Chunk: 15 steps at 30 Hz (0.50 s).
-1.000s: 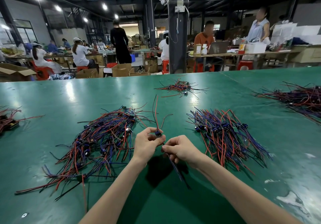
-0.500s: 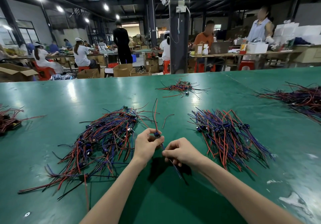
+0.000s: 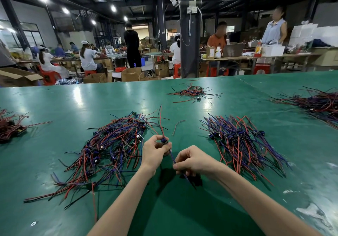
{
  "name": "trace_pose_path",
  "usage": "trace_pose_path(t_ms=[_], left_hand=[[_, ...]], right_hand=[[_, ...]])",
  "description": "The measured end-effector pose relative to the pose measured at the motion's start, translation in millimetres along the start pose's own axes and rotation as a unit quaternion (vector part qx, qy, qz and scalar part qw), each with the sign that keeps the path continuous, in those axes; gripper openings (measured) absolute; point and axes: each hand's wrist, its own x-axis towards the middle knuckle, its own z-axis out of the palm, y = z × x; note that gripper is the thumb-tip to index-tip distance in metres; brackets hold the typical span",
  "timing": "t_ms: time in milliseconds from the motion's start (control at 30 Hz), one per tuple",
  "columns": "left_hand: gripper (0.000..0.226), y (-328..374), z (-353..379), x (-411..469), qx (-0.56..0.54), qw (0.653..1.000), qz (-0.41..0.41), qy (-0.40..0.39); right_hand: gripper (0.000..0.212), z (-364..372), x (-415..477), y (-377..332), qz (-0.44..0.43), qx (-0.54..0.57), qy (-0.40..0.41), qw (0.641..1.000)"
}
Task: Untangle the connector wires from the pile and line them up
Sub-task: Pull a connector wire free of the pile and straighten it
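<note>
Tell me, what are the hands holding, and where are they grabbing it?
One connector wire, held in two places. The left hand pinches its small blue connector. The right hand pinches the blue lead trailing below the connector.

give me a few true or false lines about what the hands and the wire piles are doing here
1. The left hand pinches a small blue connector. True.
2. The right hand lies flat and open on the table. False: its grip pinches the blue wire that runs down from the connector.
3. The tangled pile lies to the left of the hands, and a neater bundle lies to their right. True.
4. The table top is bare wood. False: the table has a green surface.
</note>
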Motion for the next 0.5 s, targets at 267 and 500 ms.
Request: trace_pose_path(t_ms=[267,500], left_hand=[[0.016,0.8,-1.0,-0.6,-0.013,1.000,-0.005,0.008],[0.015,2.2,0.2,-1.2,-0.036,0.999,-0.014,0.008]], right_hand=[[0.011,-1.1,-1.7,-0.7,-0.006,-0.012,-0.031,0.999],[0.016,-3.5,-2.1,0.7,0.008,-0.032,-0.060,0.998]])
